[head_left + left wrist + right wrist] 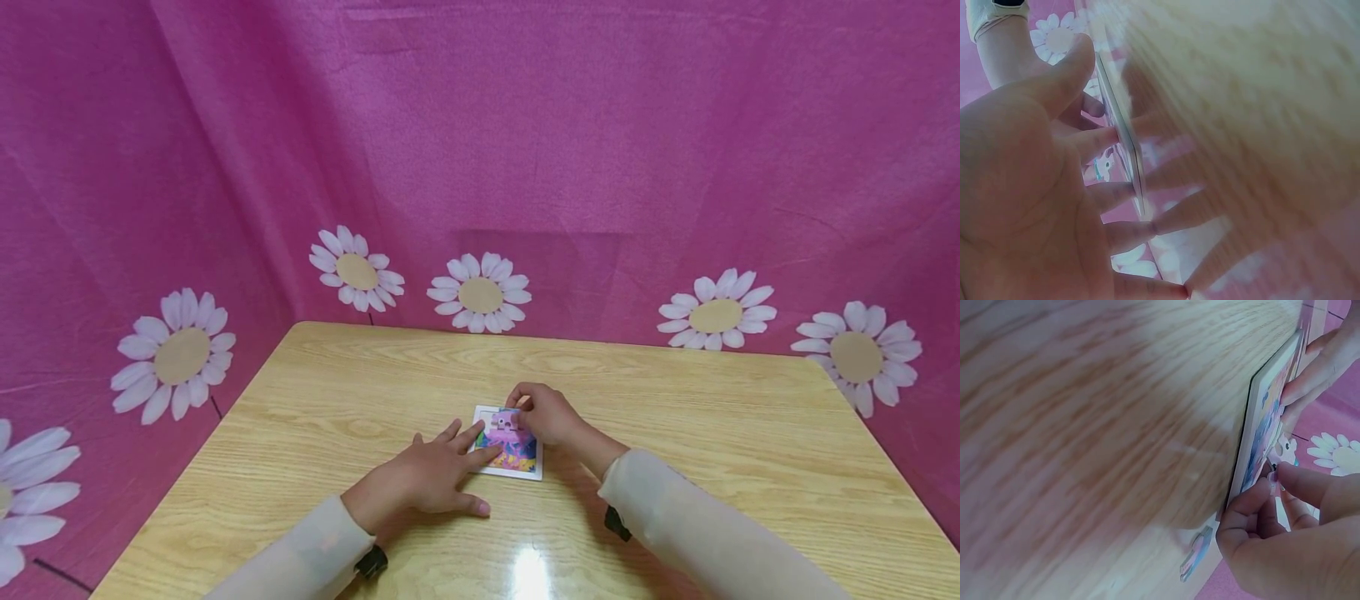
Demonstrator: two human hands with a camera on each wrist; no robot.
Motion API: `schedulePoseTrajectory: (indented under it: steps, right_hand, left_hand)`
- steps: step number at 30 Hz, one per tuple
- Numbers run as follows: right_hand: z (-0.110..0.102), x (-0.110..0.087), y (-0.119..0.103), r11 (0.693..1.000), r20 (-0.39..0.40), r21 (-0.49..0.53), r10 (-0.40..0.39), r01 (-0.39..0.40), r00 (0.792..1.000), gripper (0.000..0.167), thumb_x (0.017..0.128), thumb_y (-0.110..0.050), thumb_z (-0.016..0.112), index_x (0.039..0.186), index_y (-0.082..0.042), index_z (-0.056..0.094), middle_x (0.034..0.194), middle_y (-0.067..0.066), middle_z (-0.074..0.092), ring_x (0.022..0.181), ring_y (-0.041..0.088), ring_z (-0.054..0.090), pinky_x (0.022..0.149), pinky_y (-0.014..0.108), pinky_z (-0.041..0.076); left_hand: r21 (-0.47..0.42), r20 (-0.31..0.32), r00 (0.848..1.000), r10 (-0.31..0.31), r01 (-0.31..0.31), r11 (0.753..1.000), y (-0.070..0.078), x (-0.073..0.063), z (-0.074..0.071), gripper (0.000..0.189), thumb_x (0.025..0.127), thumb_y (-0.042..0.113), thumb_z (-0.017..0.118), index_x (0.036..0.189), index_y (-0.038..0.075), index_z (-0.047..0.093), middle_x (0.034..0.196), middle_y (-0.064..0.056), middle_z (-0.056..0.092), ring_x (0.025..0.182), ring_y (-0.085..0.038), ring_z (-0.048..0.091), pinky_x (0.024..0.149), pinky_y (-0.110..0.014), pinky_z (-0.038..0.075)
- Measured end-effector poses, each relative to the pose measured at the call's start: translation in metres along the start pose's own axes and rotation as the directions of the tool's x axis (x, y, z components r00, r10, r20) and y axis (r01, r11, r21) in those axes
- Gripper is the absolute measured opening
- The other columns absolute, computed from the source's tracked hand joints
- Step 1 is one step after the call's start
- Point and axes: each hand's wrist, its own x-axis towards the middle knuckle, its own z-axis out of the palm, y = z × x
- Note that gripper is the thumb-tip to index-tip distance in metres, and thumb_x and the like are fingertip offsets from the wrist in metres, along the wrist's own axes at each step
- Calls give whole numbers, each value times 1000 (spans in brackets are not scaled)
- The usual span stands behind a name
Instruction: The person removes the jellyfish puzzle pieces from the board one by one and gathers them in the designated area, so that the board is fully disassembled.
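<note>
Left hand [433, 473], head view: spread, two fingertips over the left side of the framed picture [525, 476], thumb on the desk [675, 417]; probably steadying it.
Right hand [553, 417], head view: thumb and finger pinch a pink piece [505, 422] at the picture's far part, perhaps by its edge so it can be angled without covering it.
Frame, left wrist view: edge-on and flat on the desk, likely for firm backing; two left fingertips meet its edge, the others reach down beside it.
Pinch, right wrist view: tips close together above the picture, presumably for fine control; the piece looks tilted up.
Loose piece [1196, 553], right wrist view: on the desk near the right hand, apart from the frame, seemingly within easy reach.
</note>
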Motion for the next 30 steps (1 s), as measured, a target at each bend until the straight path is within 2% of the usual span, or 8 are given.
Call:
schedulePoseTrajectory:
  steps: [10,22,26,30]
  right_hand:
    - [-6,0,4,999,-1,34,0,0,1000,13,90,5,69,95,-7,69,88,8,69,83,19,63,70,29,49]
    - [-22,-5,9,999,12,46,-3,2,1000,10,95,2,66,98,-6,70,96,11,69,89,21,62,72,29,50]
    - [-27,-7,15,998,20,65,-4,3,1000,10,96,3,63,100,-4,69,92,11,68,78,18,59,65,27,47]
    - [-35,-11,22,992,45,121,24,-29,999,10,99,2,59,104,-2,67,90,12,66,67,16,55,57,27,47]
  left_hand:
    - [-1,0,1000,7,-7,1000,2,-2,-2,85,89,75,58,162,43,28,174,0,13,159,-34,12,109,-79,25]
    - [15,-10,1000,11,-11,1000,1,-1,0,85,90,74,58,163,43,27,174,-1,14,159,-35,12,108,-80,25]
    - [5,-14,1000,16,-16,1000,1,-2,-1,85,90,74,59,163,42,28,174,-1,14,159,-36,13,108,-80,25]
    - [-5,-13,1000,15,-15,1000,2,-4,-2,85,90,73,60,163,42,28,174,-2,14,159,-36,12,109,-80,25]
